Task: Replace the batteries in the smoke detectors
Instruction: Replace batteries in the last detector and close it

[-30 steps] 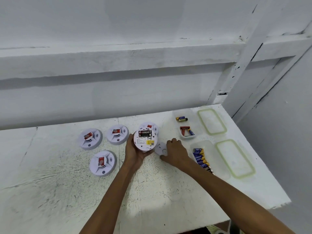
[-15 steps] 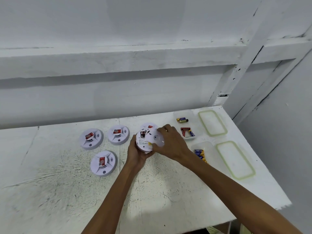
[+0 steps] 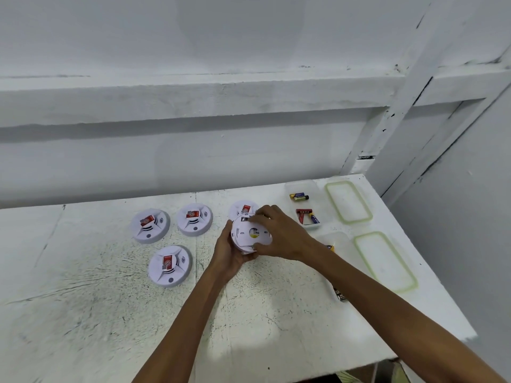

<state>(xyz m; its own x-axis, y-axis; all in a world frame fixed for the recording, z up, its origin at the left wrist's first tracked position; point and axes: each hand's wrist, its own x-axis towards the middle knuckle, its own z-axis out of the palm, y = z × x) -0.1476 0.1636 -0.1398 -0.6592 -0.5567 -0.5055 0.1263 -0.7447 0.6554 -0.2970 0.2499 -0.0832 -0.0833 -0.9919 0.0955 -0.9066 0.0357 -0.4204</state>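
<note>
My left hand (image 3: 229, 254) grips the smoke detector (image 3: 241, 249) from 8 o'clock; my right hand (image 3: 282, 236) pinches the back plate (image 3: 243, 234) against it. Battery tub (image 3: 301, 186) lies at 2 o'clock.

Both arms bare, both in view. Left forearm (image 3: 177, 327) enters from bottom centre and runs up and right; right forearm (image 3: 401, 335) enters from the lower right corner and runs up and left. The two converge at the hands.

Left hand (image 3: 228, 255): palm turned up and to the right, cupping the smoke detector (image 3: 250, 236) from its left and lower side; thumb lies along the left rim.

Right hand (image 3: 280, 236): back of hand up, wrist about straight. Fingers curl over the detector's upper and right rim, thumb pressed at its lower edge. Fingertips partly hidden; exact contact not resolvable.
</note>
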